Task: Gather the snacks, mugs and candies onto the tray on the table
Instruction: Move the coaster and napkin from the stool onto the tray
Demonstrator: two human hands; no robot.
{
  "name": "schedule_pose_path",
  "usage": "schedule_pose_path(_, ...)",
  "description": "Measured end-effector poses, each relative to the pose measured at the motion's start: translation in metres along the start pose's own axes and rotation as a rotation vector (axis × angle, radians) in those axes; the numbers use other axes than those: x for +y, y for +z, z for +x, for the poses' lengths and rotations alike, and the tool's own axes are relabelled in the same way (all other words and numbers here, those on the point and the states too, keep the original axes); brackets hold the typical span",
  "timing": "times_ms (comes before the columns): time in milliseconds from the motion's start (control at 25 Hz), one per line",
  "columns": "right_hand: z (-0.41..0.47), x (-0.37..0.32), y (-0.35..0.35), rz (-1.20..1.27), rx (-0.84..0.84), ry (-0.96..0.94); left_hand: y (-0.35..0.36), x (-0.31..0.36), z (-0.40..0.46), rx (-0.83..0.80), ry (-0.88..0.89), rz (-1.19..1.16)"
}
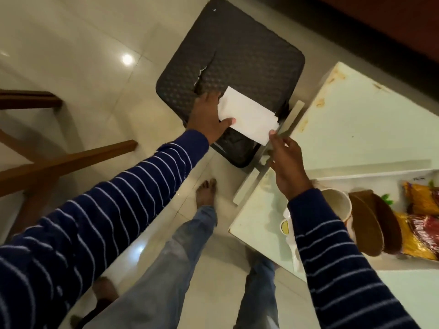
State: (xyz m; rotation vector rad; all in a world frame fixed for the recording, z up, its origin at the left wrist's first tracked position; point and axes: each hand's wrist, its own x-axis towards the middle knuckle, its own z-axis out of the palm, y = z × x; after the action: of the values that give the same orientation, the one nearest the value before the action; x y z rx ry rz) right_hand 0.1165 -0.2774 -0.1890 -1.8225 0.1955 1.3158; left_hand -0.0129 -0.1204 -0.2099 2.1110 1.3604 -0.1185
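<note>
Both hands hold a folded white paper (247, 115) above a dark woven stool (237, 58). My left hand (209, 117) grips its left edge and my right hand (287, 162) pinches its lower right corner. On the white table (356, 115) at the right lies a white tray (370, 174). It holds a white mug (336, 205), a brown mug (370, 224) lying on its side, and yellow and red snack packets (420, 233). My right sleeve hides the tray's near left part.
A wooden chair frame (47, 167) stands at the left on the glossy tiled floor. My legs and a bare foot (206, 191) are below. A small white item with a yellow spot (285, 226) sits by the table's near edge. Dark wood furniture fills the top right.
</note>
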Motion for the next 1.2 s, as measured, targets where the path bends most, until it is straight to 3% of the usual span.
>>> schedule_pose_path(240,0.011,-0.011,0.026,0.066,0.087,-0.07,-0.004,-0.007,0.006,-0.059,0.006,-0.121)
schedule_pose_path(360,-0.002,-0.011,0.022,-0.012,0.043,-0.108,-0.008,-0.006,0.009,-0.115,0.016,-0.063)
schedule_pose_path(480,-0.026,-0.012,0.002,-0.165,0.038,-0.283,-0.011,0.007,0.003,-0.171,0.076,-0.12)
schedule_pose_path(600,-0.053,-0.008,-0.044,-0.345,0.059,-0.523,-0.014,0.039,-0.014,-0.295,0.223,-0.295)
schedule_pose_path(720,-0.083,0.004,-0.112,-0.377,0.046,-0.62,-0.001,0.092,-0.035,-0.328,0.566,-0.164)
schedule_pose_path(760,-0.092,0.011,-0.136,-0.405,0.087,-0.64,0.007,0.112,-0.043,-0.373,0.634,-0.187)
schedule_pose_path(880,-0.103,0.041,-0.195,-0.362,0.239,-0.601,0.034,0.168,-0.064,-0.618,0.603,-0.331)
schedule_pose_path(1000,-0.11,0.077,-0.246,-0.275,0.413,-0.544,0.072,0.216,-0.083,-0.599,0.68,-0.161)
schedule_pose_path(1200,-0.112,0.124,-0.287,-0.4,0.698,-0.525,0.119,0.263,-0.109,-0.5,0.853,0.081)
